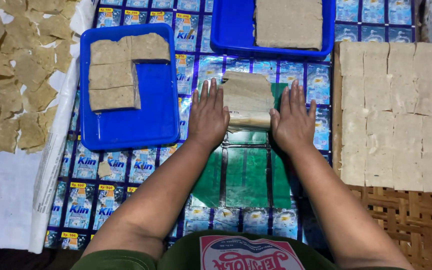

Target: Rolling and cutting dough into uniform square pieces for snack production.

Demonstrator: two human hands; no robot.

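Both hands, left hand point(207, 117) and right hand point(292, 122), lie flat, fingers extended, holding nothing, flanking the beige dough slab point(247, 100) near the blue tray point(153, 107).

Evenly lit from above, fairly bright at centre, dimmer toward lower left corner and bottom edge. Soft, short shadows under left hand point(208, 117) and right hand point(292, 122), also beneath forearms. Glare patches on shiny printed sachet mat point(126, 167) and on blue tray point(126, 127) rim. Slight softness overall, esp. at edges; mild wide-angle bending near frame sides. Pale slabs on woven mat point(411, 215) at right a bit washed out.
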